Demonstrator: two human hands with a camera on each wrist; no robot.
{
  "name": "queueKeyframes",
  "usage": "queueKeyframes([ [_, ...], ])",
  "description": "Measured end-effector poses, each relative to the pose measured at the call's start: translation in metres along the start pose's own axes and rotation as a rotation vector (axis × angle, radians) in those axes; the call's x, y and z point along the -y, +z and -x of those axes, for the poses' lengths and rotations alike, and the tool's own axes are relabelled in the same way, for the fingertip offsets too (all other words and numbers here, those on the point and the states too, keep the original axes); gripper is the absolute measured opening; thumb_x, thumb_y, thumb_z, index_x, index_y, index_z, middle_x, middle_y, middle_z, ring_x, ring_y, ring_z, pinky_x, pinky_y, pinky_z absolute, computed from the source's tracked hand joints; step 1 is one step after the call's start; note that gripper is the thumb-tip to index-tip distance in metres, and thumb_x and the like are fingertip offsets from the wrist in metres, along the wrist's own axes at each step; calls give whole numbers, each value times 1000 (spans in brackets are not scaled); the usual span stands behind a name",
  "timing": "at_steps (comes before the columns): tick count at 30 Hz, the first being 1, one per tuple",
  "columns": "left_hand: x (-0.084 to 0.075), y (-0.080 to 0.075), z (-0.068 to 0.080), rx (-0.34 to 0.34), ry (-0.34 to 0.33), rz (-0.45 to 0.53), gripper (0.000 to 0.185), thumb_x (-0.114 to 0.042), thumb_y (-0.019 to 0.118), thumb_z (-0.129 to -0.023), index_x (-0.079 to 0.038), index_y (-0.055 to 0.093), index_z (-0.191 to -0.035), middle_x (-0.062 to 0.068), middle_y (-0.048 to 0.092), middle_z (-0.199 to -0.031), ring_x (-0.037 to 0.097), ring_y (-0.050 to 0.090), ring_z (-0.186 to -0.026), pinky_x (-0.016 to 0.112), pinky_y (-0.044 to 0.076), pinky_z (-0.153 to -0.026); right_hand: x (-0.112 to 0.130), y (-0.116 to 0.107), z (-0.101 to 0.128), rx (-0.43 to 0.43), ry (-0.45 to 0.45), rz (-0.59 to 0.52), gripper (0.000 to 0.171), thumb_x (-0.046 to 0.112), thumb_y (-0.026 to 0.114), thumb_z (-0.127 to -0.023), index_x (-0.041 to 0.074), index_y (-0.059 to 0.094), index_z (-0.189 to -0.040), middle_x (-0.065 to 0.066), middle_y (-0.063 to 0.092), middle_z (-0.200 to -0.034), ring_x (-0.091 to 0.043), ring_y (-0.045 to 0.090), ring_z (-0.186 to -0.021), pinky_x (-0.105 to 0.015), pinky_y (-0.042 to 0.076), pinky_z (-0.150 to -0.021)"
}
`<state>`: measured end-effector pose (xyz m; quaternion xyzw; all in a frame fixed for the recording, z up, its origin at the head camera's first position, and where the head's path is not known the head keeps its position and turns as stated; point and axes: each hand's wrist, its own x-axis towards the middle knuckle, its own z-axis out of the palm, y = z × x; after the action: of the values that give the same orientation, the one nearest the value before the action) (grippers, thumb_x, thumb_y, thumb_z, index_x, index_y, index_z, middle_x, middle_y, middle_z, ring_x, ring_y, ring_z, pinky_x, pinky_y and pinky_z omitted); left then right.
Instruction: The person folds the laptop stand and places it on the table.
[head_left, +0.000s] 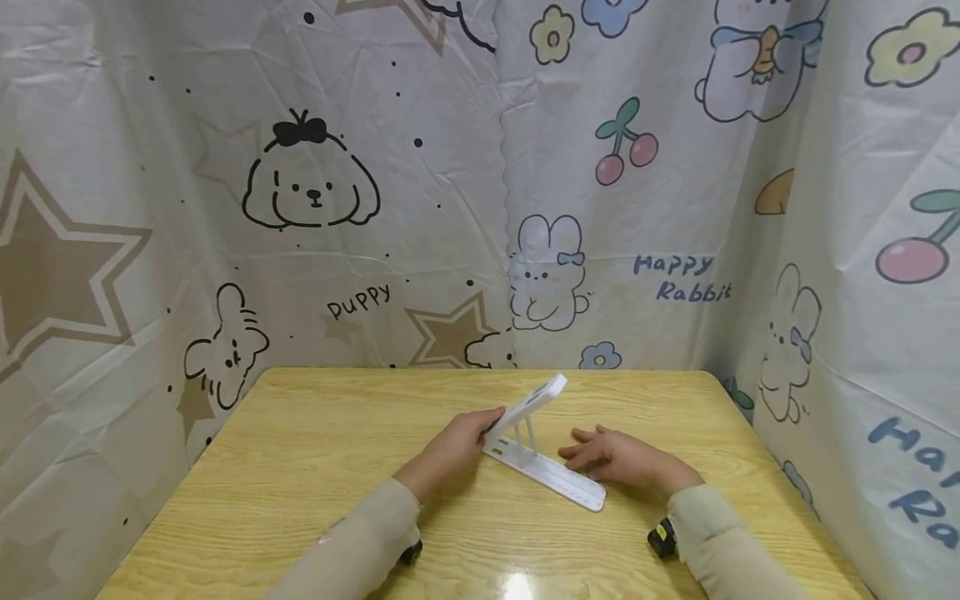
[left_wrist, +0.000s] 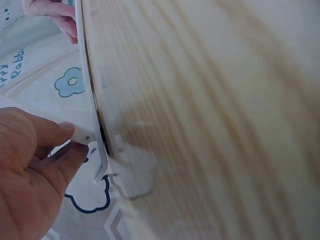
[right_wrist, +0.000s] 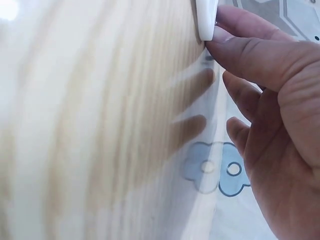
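A white folding phone stand (head_left: 568,481) stands on the table, its upper plate (head_left: 525,407) raised and tilted on thin legs above the long flat base. My left hand (head_left: 454,443) pinches the low, hinged end of that plate. In the left wrist view the thumb and fingers of my left hand (left_wrist: 30,170) close on a white part (left_wrist: 81,135) beside the base. At the base's right side, my right hand (head_left: 628,460) has its fingers loosely spread. The right wrist view puts the thumb of my right hand (right_wrist: 280,95) against or very near the white edge (right_wrist: 205,22); contact is unclear.
The wooden table (head_left: 330,417) has its far edge against a printed curtain (head_left: 450,208), which also hangs along both sides. Black wrist devices show at the left sleeve (head_left: 367,533) and the right sleeve (head_left: 720,533).
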<state>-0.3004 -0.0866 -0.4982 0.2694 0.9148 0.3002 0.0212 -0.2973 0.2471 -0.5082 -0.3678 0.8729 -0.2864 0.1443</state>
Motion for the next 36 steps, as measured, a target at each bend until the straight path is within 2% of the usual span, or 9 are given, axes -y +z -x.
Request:
queueKeyframes([
  [5, 4, -2, 0, -6, 6, 19, 59, 8, 51, -101, -16, 46, -155, 3, 54, -152, 21, 52, -138, 42, 48, -112, 7, 5, -4, 5, -21, 21, 40, 4, 71, -91, 14, 71, -130, 0, 59, -147, -42, 29, -151, -67, 5, -123],
  [13, 15, -1, -2, 4, -25, 141, 58, -1, 49, -106, -35, 47, -153, -9, 54, -150, 11, 51, -134, 40, 46, -112, 21, 13, -8, 19, -43, 40, 42, 6, 72, -92, 13, 69, -133, -1, 57, -149, -41, 29, -151, -66, 7, -123],
  [17, 20, -2, -5, 10, -6, 141, 54, 0, 48, -106, -30, 50, -152, -9, 54, -150, 14, 50, -138, 41, 44, -115, 28, 15, -10, 18, -39, 40, 43, 6, 72, -92, 12, 68, -134, -3, 56, -150, -42, 29, -151, -66, 7, -123],
  [21, 25, -4, -8, 18, 11, 111, 50, 0, 48, -106, -22, 53, -150, -5, 56, -149, 15, 52, -137, 39, 45, -115, 31, 19, -13, 11, -30, 50, 43, 6, 71, -92, 11, 68, -135, -2, 55, -151, -39, 29, -152, -64, 6, -125],
  [26, 27, -5, -12, 33, 19, 79, 52, 6, 51, -102, -19, 57, -147, -4, 59, -146, 14, 54, -134, 36, 46, -113, 30, 26, -17, 2, -47, 79, 45, 7, 71, -91, 11, 67, -135, -2, 55, -151, -39, 31, -152, -65, 7, -124],
  [36, 28, -6, -19, 32, 23, 44, 65, 18, 51, -92, -23, 64, -141, -5, 65, -139, 16, 58, -131, 37, 47, -112, 43, 36, -22, -31, -58, 86, 45, 12, 73, -91, 7, 66, -135, -3, 55, -151, -39, 33, -150, -66, 9, -123],
])
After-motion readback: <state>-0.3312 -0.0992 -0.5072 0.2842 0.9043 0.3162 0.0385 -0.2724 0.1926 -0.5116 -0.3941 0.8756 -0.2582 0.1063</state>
